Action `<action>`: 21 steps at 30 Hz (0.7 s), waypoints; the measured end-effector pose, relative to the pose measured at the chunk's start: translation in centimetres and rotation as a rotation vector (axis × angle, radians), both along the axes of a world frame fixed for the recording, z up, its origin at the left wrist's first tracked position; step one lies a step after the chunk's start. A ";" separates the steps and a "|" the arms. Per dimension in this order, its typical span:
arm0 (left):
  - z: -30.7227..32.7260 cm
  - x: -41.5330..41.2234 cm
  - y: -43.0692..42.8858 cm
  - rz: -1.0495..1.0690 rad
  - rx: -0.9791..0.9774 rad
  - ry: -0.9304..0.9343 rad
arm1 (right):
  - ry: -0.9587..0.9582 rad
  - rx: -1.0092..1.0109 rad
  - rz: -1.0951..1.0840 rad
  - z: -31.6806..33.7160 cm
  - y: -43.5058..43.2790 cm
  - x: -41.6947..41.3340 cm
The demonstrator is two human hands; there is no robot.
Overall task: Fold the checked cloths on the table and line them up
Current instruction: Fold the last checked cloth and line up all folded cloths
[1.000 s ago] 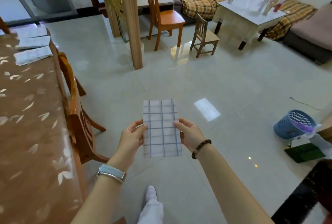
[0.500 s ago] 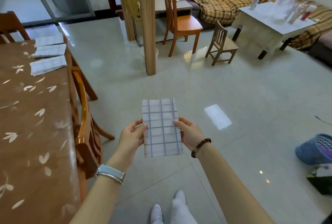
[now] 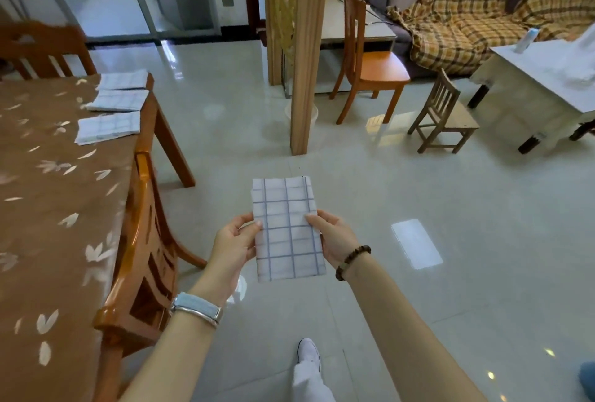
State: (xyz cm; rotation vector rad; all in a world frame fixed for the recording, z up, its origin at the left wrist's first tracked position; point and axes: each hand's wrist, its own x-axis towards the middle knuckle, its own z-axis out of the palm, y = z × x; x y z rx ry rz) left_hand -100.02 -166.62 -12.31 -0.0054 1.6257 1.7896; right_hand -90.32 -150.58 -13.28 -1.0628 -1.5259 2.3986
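We hold the folded white, blue-checked cloth (image 3: 286, 231) at frame centre, long axis pointing up-frame, left hand (image 3: 233, 245) and right hand (image 3: 335, 237) each pinching a long edge, while the row of three folded checked cloths (image 3: 114, 102) on the brown leaf-patterned surface (image 3: 48, 208) lies upper left, on our left hand's side.

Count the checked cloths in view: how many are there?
4. On the table, in a row: far cloth, middle cloth, near cloth. The held cloth is between the left hand and right hand.
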 end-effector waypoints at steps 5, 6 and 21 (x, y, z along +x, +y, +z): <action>0.8 -2.8 4.3 0.072 -0.003 0.002 | 0.013 0.011 0.099 1.3 4.8 -3.9; 0.9 -3.3 4.9 0.082 -0.007 0.006 | 0.012 0.014 0.116 1.3 5.6 -4.6; 0.1 -11.7 9.5 0.187 -0.003 -0.020 | -0.026 0.050 0.221 0.3 11.3 -15.1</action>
